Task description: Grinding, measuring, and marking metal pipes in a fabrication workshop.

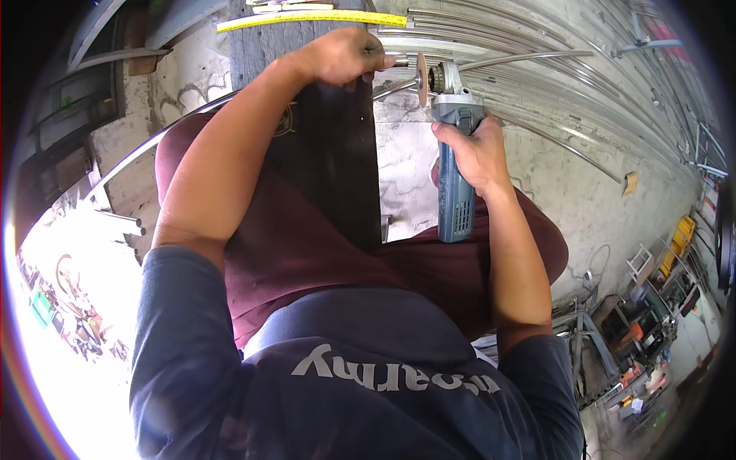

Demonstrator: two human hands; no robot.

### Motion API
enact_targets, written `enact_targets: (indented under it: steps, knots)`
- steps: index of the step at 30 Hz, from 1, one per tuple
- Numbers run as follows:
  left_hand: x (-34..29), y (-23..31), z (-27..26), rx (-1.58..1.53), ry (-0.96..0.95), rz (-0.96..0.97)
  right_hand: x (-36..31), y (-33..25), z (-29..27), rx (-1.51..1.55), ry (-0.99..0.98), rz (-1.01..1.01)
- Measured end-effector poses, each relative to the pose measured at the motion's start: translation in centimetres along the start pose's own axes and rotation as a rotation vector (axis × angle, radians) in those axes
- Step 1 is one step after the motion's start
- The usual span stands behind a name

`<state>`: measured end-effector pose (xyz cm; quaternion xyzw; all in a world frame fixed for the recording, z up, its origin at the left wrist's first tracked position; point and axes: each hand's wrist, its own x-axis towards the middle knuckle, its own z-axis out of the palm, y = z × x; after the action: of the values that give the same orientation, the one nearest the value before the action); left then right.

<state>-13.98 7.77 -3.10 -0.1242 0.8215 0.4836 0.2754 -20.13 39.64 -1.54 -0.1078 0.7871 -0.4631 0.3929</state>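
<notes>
My right hand is wrapped round the blue-grey body of an angle grinder, with the thumb lying near its switch. The grinder points away from me, and its thin reddish-brown disc stands edge-on toward me. Just left of the disc, my left hand is closed, pinching a short metal piece whose end reaches close to the disc. Whether the two touch I cannot tell. Below the left hand a dark plank runs between my legs.
A yellow tape measure blade lies across the weathered wood beyond my left hand. Several long metal tubes lie on the concrete floor at the far right. A curved metal bar passes at left. Tools and scrap clutter the right side.
</notes>
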Motion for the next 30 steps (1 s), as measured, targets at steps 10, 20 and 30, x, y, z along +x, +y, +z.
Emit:
enact_targets:
  steps: [10, 20, 30]
  knots:
    - [0.2, 0.2, 0.5, 0.024, 0.055, 0.063, -0.2, -1.2, 0.2, -0.051, -0.012, 0.012]
    - [0.3, 0.1, 0.9, 0.062, 0.104, 0.099, 0.2, -0.7, 0.1, -0.107, -0.013, 0.008]
    - [0.0, 0.4, 0.7, 0.068, 0.095, 0.069, 0.2, -1.1, 0.1, -0.173, -0.02, -0.032]
